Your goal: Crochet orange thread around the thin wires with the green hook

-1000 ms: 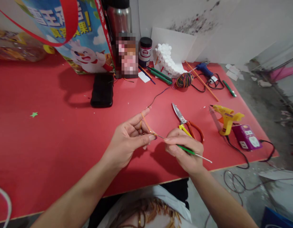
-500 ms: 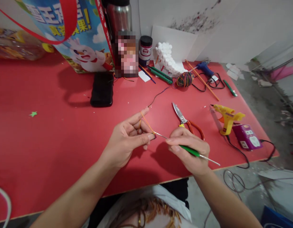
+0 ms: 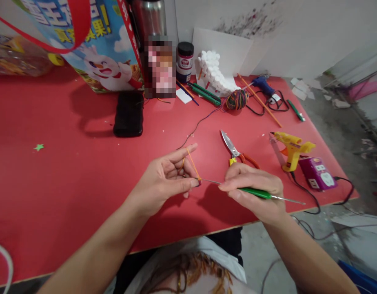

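The left hand [image 3: 164, 179] is pinching yarn [image 3: 194, 163] that is running over its index finger. The right hand [image 3: 262, 206] is gripping a green-handled hook [image 3: 256, 192], its shaft reaching the yarn; scissors [image 3: 232, 148] are lying beyond this hand.

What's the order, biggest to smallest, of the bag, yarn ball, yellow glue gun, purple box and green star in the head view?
1. Bag
2. Yellow glue gun and purple box: too alike to rank
3. Yarn ball
4. Green star
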{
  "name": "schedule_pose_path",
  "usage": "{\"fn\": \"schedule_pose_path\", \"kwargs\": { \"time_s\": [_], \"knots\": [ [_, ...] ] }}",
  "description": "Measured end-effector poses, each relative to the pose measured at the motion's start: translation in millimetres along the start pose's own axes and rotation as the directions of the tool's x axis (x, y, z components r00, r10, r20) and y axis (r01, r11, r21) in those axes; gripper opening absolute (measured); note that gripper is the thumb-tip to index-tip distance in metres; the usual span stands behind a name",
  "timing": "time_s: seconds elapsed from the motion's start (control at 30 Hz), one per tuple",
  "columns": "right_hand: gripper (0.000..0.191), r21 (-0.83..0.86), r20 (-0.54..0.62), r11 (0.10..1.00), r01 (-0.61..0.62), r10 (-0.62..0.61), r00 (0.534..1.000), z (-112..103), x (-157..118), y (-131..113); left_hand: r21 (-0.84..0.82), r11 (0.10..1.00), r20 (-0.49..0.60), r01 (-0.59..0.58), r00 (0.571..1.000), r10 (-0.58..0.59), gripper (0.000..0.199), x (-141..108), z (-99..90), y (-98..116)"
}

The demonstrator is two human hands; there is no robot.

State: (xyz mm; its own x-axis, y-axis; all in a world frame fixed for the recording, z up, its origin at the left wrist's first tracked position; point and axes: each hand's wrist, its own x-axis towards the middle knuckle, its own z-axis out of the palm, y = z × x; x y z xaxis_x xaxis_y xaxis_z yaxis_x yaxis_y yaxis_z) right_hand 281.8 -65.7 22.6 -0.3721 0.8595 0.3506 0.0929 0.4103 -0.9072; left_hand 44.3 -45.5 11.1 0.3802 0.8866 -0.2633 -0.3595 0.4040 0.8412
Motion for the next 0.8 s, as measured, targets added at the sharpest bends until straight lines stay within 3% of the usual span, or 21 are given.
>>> {"fn": "schedule_pose_path", "kwargs": {
  "time_s": [0.33,0.57,0.67,0.8],
  "knots": [
    [0.023,-0.011,0.15,0.997,-0.079,0.08,0.985,-15.1,7.7,-15.4,0.123,0.991,0.087,0.062,0.994,-0.073,0.078,-0.5,-1.1,0.6],
    [0.016,0.1,0.279,0.955,-0.28,0.243,0.929,-25.2,12.7,-10.9,0.219,0.967,0.157,0.13,0.974,-0.166,0.076,-0.4,-1.5,1.9],
    [0.011,0.283,0.338,0.846,-0.451,0.352,0.873,-25.5,14.3,3.3,0.228,0.962,0.208,0.149,0.958,-0.198,0.077,-1.2,-1.4,1.7],
    [0.012,0.535,0.477,0.526,-0.662,0.459,0.75,-18.0,15.1,23.0,0.208,0.96,0.25,0.188,0.939,-0.238,0.077,-1.1,-1.4,1.0]
  ]
}}
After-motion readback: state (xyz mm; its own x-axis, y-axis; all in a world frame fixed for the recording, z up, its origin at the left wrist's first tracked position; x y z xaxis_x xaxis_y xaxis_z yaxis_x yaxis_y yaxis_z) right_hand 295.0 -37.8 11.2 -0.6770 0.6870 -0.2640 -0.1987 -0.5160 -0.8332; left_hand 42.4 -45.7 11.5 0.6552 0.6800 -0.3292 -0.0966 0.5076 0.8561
